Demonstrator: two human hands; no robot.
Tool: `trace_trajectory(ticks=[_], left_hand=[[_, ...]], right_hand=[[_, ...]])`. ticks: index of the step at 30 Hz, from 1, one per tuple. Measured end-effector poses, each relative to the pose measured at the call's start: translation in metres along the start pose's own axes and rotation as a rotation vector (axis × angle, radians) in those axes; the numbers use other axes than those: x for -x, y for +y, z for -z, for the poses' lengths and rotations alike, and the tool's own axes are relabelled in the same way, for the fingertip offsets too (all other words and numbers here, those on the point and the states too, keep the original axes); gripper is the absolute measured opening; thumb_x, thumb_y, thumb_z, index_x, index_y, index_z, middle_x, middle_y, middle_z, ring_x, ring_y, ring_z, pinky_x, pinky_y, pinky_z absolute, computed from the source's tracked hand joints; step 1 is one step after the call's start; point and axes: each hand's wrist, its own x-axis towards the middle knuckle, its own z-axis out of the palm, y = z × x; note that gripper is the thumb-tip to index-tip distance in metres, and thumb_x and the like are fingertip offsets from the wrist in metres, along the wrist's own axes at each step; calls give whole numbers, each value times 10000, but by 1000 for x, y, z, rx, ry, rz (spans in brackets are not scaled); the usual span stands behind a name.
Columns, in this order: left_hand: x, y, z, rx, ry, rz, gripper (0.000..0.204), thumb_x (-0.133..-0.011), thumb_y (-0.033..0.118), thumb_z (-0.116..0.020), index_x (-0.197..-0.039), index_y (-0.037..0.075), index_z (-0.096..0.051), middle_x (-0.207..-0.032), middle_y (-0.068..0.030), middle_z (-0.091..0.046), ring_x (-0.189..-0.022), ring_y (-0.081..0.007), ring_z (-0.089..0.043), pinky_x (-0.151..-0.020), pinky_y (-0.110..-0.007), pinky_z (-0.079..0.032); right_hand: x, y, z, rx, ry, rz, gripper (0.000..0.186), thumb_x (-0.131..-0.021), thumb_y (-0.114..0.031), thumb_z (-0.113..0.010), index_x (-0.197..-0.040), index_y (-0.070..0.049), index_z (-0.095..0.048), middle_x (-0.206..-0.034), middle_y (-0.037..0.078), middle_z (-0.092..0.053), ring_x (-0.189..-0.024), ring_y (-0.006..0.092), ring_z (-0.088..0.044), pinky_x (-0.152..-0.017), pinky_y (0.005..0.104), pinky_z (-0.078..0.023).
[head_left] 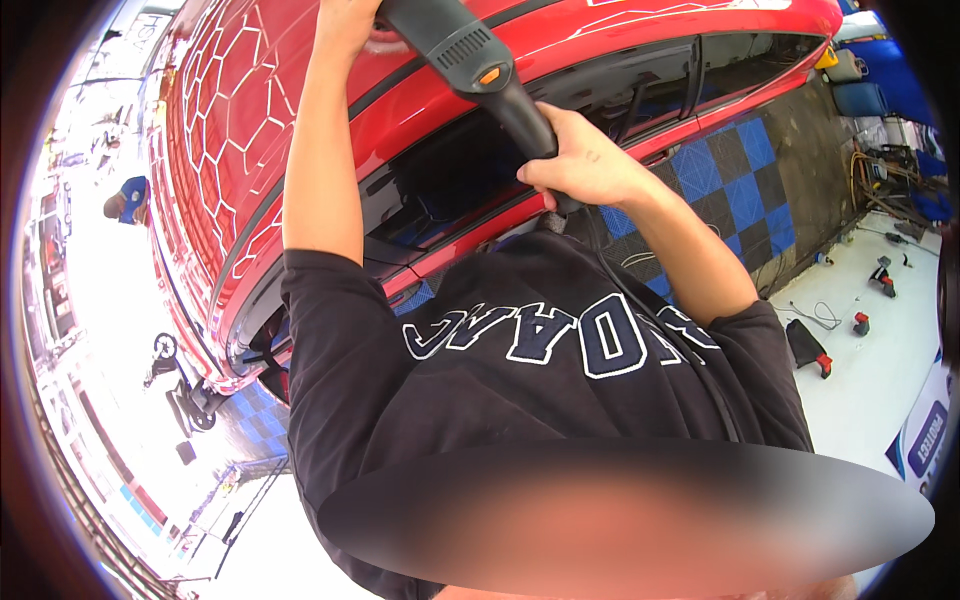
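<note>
A dark grey and black power polisher (455, 48) with an orange button slants across the top of the view, over the red car (400, 150). My right hand (590, 160) is closed round its black rear handle, thumb and fingers wrapped about the grip. At the top edge my left hand (345, 22) is closed against the polisher's front end; the fingertips are cut off by the frame. A dark cord (605, 255) runs from the handle down over my shirt. Most of the polisher's pad is out of sight.
The car's dark side windows (440, 165) lie just below the tool. Blue and black floor tiles (725, 190) spread to the right. Black and red tools (810, 348) and a thin cable (815, 315) lie on a white surface at right. A small wheeled stand (195, 408) is at left.
</note>
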Motion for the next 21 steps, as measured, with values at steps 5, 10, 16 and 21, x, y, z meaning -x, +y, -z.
trace_trajectory(ticks=[5,10,16,21], left_hand=[[57,61,37,-20,144,220,859,-909,370,-793,-1626,83,-417,-1500,-167,-538,-1353,-266,-544,-1158,-385,-415],[94,54,80,-41,219,245,885,-908,347,-803,-1622,47,-376,-1450,-161,-547,-1248,-250,-595,-1096,-372,-461],[106,64,90,-63,285,253,879,-899,347,-809,-1614,44,-396,-1442,-166,-557,-1259,-253,-589,-1098,-378,-457],[86,47,76,-70,224,216,842,-935,359,-775,-1614,32,-398,-1497,-183,-529,-1318,-277,-568,-1141,-385,-424]], right_hand=[[-5,-13,-20,54,-103,-18,464,-814,-65,-660,-1231,88,-528,-728,100,-618,-555,180,-652,-526,339,-542],[-12,-17,-44,93,-211,-46,588,-839,-73,-685,-1372,86,-494,-780,86,-623,-585,147,-632,-538,319,-530],[-18,-28,-51,155,-249,-50,610,-827,-84,-671,-1384,84,-486,-772,97,-624,-588,158,-647,-539,330,-547],[-16,-16,-39,142,-190,-33,605,-816,-94,-669,-1370,91,-510,-742,103,-622,-585,182,-657,-551,343,-549]])
